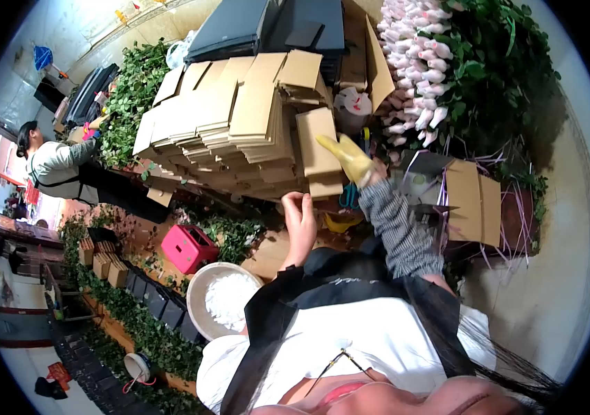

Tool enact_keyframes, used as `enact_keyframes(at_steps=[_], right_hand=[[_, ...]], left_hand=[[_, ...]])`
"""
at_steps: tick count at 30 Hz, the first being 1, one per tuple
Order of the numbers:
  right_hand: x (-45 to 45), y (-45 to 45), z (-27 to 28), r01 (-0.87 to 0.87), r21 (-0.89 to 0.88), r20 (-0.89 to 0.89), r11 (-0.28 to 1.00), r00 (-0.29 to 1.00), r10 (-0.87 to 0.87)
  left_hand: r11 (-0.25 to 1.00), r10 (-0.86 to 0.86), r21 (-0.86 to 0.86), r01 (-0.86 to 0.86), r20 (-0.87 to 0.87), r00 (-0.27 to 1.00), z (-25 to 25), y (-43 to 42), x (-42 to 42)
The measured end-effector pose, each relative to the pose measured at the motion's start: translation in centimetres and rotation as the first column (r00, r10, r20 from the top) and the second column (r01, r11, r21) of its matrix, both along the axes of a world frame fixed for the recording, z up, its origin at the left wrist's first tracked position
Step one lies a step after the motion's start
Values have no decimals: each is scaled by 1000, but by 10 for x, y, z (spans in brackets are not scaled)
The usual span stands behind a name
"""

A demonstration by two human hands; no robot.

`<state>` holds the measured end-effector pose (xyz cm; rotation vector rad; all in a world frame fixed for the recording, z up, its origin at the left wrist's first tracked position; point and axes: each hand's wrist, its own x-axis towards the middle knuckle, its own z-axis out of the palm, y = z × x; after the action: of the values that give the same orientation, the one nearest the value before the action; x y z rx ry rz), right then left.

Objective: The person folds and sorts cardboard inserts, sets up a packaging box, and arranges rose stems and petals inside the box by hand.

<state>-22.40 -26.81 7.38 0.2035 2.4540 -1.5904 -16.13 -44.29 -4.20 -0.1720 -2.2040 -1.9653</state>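
Observation:
My right hand (351,162) wears a yellow glove and a checked sleeve. Its fingers stretch out over the right edge of a small cardboard piece (315,131) beside the stack; whether they press on it I cannot tell. My left hand (300,223) is bare, held up just below the stacked cardboard (257,104). Its thumb and fingertips come together, and anything between them is too small to make out. Blue-handled scissors (349,196) lie below the gloved hand, near a yellow object (343,222).
Flower heads in pale sleeves (416,62) with leafy stems (495,69) fill the upper right. An open carton (475,204) stands among purple straps. Left of me are a pink stool (189,247) and a basin (194,304) of white pieces. A co-worker (66,166) stands farther left by greenery.

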Motion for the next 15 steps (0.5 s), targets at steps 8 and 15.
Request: enact_keyframes(at_steps=[8,15], right_hand=[[-44,-13,-66,152,-233,-82,961,981,-175],[-52,-1,-61,230,-378,31,897,971,-237]], left_hand=[[804,-546,469,366,340,766,-27,32,-28],[925,-230,379,41,468,853,-18,16,-70]])
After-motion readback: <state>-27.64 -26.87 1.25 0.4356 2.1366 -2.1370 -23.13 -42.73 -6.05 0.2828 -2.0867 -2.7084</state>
